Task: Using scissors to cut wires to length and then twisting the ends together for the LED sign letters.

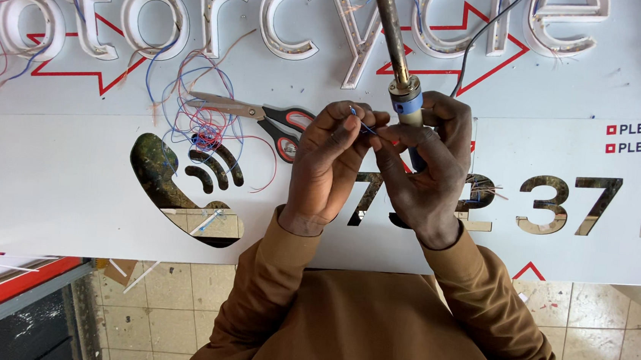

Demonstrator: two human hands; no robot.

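My left hand pinches a thin blue wire between thumb and fingertips, above a white sign panel. My right hand grips a soldering iron by its blue-banded handle and also touches the wire's other end. The iron's dark metal shaft points away from me, up over raised white letters. Both hands meet at the wire, fingertips nearly touching. Brown sleeves cover both arms.
Scissors with red and black handles lie left of my hands, beside a tangle of loose red and blue wires. Mirror-finish digits and a phone symbol are set in the panel. Tiled floor lies below the panel's near edge.
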